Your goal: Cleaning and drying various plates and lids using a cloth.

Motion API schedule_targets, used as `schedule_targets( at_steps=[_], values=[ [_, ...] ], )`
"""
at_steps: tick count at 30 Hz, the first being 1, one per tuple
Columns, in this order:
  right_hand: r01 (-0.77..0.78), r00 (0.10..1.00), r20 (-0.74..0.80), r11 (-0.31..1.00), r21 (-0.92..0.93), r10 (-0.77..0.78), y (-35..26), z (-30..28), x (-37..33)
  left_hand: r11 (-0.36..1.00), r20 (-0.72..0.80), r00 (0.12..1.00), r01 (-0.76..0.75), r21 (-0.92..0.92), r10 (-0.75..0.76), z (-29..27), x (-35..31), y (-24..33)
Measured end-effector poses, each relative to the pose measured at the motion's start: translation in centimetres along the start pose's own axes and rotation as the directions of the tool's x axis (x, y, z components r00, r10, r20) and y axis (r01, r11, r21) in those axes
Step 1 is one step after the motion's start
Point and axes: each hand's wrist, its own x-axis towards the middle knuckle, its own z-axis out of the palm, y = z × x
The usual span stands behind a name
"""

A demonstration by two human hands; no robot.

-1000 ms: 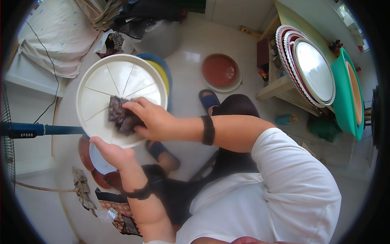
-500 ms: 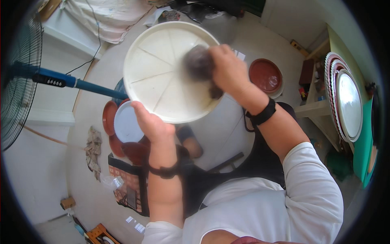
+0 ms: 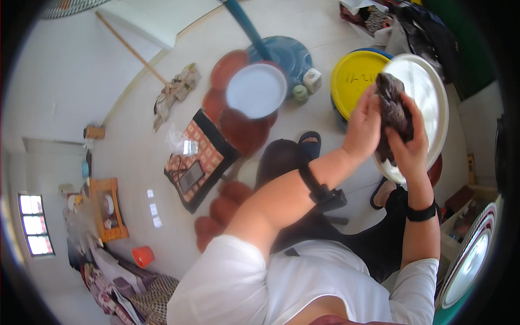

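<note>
A crumpled dark grey-brown cloth (image 3: 395, 105) is between my two hands, out to the right. My left hand (image 3: 362, 122) grips its left edge with bent fingers. From the right, my right hand (image 3: 411, 138) wraps round it, thumb and fingers on opposite sides. Behind the cloth is a big round white tray (image 3: 435, 92) with a raised rim, partly covered by the cloth and my right hand. What supports the tray is hidden. A yellow round lid (image 3: 346, 81) with dark markings lies just left of the tray, above a blue rim.
Reddish-brown round plates and a white fluted dish (image 3: 256, 91) sit left on the floor, near the blue fan base (image 3: 290, 57) and two small bottles (image 3: 312, 80). A phone (image 3: 192, 176) lies on a patterned bag (image 3: 208, 154). Stacked round trays (image 3: 470, 260) lean at the right.
The view has swung left. My left hand has let go of the white tray's rim and joined my right hand on the cloth. The tray is now farther right, beside the yellow lid.
</note>
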Motion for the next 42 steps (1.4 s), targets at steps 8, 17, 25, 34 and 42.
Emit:
schedule_targets(
  at_steps=[8, 17, 25, 34, 42],
  values=[
    [0.015, 0.991, -0.104, 0.852, -0.524, -0.082, 3.5, -2.8, 2.0, 0.965, -0.011, 0.993, -0.115, 0.237, 0.121, 0.3, -0.3, 0.2],
    [-0.483, 0.875, -0.138, 0.823, -0.297, 0.464, 9.9, -8.9, 3.4, 0.9, 0.095, 0.967, -0.256, 0.353, 0.238, 0.3, -1.1, 1.8],
    [-0.401, 0.826, -0.215, 0.811, 0.426, 0.522, 10.0, -8.0, 3.3, 0.791, 0.197, 0.935, -0.355, 0.499, 0.295, 1.4, -1.4, 2.1],
    [-0.325, 0.946, 0.122, 0.884, 0.336, 0.301, 3.8, -1.3, -1.9, 0.875, 0.058, 0.976, -0.214, 0.434, 0.21, 0.9, -0.7, 2.0],
    [-0.112, 0.973, -0.23, 0.835, -0.539, -0.018, 8.5, -5.1, 1.7, 0.854, 0.15, 0.964, -0.264, 0.448, 0.219, 1.1, -0.9, 1.1]
  ],
)
